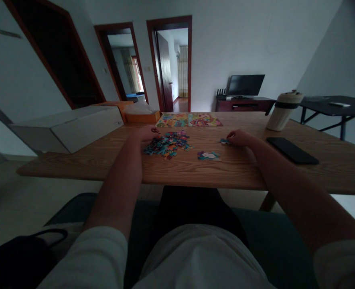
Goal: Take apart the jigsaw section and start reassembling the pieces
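Observation:
A heap of loose colourful puzzle pieces (168, 144) lies in the middle of the wooden table (75, 160). My left hand (147, 132) rests at the heap's far left edge, fingers curled on a small red piece (155, 130). My right hand (239, 137) lies on the table to the right, fingertips pinching a small bluish piece (224, 141). A joined cluster of a few pieces (208, 155) sits between my hands, nearer the front edge. Two printed puzzle boards (189, 119) lie flat at the far side.
A long white box (72, 128) lies on the table's left end, with an orange box (141, 116) behind it. A white lidded cup (282, 111) and a black phone (291, 150) are on the right. A black bag (17, 257) sits by my left side.

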Tool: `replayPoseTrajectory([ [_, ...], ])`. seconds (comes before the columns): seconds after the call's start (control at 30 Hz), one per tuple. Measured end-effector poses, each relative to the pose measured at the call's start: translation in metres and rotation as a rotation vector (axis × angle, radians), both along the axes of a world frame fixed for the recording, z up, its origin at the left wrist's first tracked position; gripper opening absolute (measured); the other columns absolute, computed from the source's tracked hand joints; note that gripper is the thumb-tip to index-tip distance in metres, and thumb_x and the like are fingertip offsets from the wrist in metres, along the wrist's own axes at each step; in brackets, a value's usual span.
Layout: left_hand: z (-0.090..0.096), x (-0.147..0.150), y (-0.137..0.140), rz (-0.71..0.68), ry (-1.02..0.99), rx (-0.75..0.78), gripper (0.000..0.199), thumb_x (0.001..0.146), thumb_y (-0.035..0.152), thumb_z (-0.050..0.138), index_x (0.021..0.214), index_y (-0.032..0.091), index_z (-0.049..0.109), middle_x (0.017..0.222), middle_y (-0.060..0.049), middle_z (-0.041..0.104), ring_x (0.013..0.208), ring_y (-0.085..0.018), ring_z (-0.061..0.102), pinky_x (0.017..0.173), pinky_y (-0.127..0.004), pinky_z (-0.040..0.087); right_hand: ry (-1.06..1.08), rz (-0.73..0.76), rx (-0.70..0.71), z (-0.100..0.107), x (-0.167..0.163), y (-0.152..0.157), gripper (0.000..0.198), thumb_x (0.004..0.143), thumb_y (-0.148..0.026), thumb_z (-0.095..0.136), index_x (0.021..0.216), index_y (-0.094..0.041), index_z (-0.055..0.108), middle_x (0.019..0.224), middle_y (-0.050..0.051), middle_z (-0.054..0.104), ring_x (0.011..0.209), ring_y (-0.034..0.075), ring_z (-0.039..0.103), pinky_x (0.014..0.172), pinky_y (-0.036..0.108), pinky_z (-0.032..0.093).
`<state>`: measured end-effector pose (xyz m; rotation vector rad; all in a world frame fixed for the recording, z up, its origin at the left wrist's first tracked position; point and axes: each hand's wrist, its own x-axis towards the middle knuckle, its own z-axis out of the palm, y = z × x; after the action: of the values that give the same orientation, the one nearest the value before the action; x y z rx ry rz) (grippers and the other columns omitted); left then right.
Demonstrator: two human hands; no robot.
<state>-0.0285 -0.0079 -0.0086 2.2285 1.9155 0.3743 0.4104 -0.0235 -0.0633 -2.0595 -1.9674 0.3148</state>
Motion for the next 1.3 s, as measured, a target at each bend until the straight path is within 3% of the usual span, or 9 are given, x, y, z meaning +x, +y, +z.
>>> replayPoseTrajectory([
  [0.1, 0.001, -0.006, 0.001, 0.085, 0.024, 0.083, 0.020, 0.084, 0.027, 0.066, 0.098, 0.022, 0.079, 0.105, -0.005, 0.079, 0.097, -0.023, 0.072, 0.078, -0.024, 0.052, 0.013, -0.007, -0.010, -0.002, 0.002, 0.002, 0.023, 0.086, -0.032, 0.077, 0.102, -0.017, 0.081, 0.101, 0.013, 0.078, 0.090, 0.026, 0.073, 0.082, 0.031, 0.055],
  [0.23, 0.003, -0.010, -0.001, 0.139, 0.077, 0.001, 0.022, 0.085, 0.026, 0.066, 0.101, 0.022, 0.080, 0.108, -0.004, 0.079, 0.102, -0.024, 0.072, 0.080, -0.024, 0.052, 0.009, 0.002, -0.016, -0.004, 0.004, 0.004, 0.020, 0.089, -0.030, 0.073, 0.103, -0.018, 0.080, 0.102, 0.012, 0.078, 0.091, 0.025, 0.073, 0.080, 0.030, 0.055],
  [0.4, 0.003, -0.003, -0.002, -0.004, 0.064, -0.131, 0.045, 0.083, 0.048, 0.072, 0.121, 0.024, 0.076, 0.131, -0.006, 0.072, 0.117, -0.025, 0.068, 0.095, -0.025, 0.050, -0.011, -0.002, -0.035, -0.003, 0.004, 0.003, 0.025, 0.091, -0.031, 0.069, 0.108, -0.017, 0.080, 0.099, 0.013, 0.078, 0.082, 0.024, 0.073, 0.074, 0.031, 0.055],
  [0.5, 0.000, -0.004, 0.000, -0.058, 0.025, -0.193, 0.060, 0.077, 0.046, 0.078, 0.131, 0.024, 0.069, 0.136, -0.008, 0.070, 0.119, -0.025, 0.067, 0.091, -0.024, 0.051, -0.023, 0.006, -0.025, -0.002, 0.003, 0.003, 0.025, 0.090, -0.031, 0.070, 0.108, -0.017, 0.080, 0.099, 0.013, 0.078, 0.082, 0.024, 0.072, 0.073, 0.030, 0.055],
  [0.7, -0.004, -0.019, 0.008, -0.035, 0.061, -0.229, 0.062, 0.072, 0.030, 0.078, 0.133, 0.023, 0.069, 0.130, -0.008, 0.073, 0.113, -0.024, 0.070, 0.088, -0.023, 0.053, -0.038, 0.007, -0.030, -0.003, 0.002, 0.002, 0.026, 0.093, -0.029, 0.067, 0.111, -0.016, 0.079, 0.102, 0.014, 0.078, 0.085, 0.025, 0.073, 0.075, 0.031, 0.056],
  [0.83, -0.005, -0.014, 0.009, -0.044, 0.134, -0.177, 0.060, 0.078, 0.038, 0.072, 0.136, 0.026, 0.067, 0.135, -0.007, 0.070, 0.118, -0.026, 0.067, 0.095, -0.028, 0.052, -0.051, 0.036, 0.010, -0.004, 0.004, 0.003, 0.027, 0.089, -0.032, 0.070, 0.109, -0.017, 0.080, 0.097, 0.013, 0.078, 0.087, 0.026, 0.073, 0.078, 0.032, 0.057],
  [1.0, -0.011, 0.003, 0.007, -0.049, 0.153, -0.166, 0.052, 0.084, 0.054, 0.070, 0.126, 0.024, 0.072, 0.131, -0.009, 0.072, 0.114, -0.026, 0.068, 0.092, -0.028, 0.051, -0.043, 0.007, -0.008, -0.002, 0.003, 0.002, 0.025, 0.088, -0.034, 0.073, 0.106, -0.017, 0.080, 0.100, 0.013, 0.078, 0.087, 0.025, 0.072, 0.077, 0.031, 0.055],
  [1.13, -0.012, 0.004, 0.006, -0.026, 0.114, -0.158, 0.044, 0.076, 0.044, 0.079, 0.114, 0.022, 0.075, 0.117, -0.008, 0.077, 0.101, -0.025, 0.071, 0.083, -0.028, 0.053, -0.013, -0.005, -0.048, 0.001, 0.000, 0.000, 0.023, 0.090, -0.028, 0.072, 0.108, -0.017, 0.080, 0.102, 0.012, 0.078, 0.088, 0.025, 0.072, 0.078, 0.030, 0.054],
  [1.3, -0.003, -0.003, 0.004, -0.021, -0.040, -0.042, 0.032, 0.076, 0.038, 0.080, 0.101, 0.020, 0.075, 0.105, -0.006, 0.078, 0.095, -0.024, 0.071, 0.077, -0.026, 0.053, 0.003, -0.015, -0.027, 0.001, -0.001, 0.001, 0.019, 0.085, -0.027, 0.077, 0.101, -0.019, 0.082, 0.100, 0.012, 0.078, 0.091, 0.026, 0.072, 0.082, 0.031, 0.053],
])
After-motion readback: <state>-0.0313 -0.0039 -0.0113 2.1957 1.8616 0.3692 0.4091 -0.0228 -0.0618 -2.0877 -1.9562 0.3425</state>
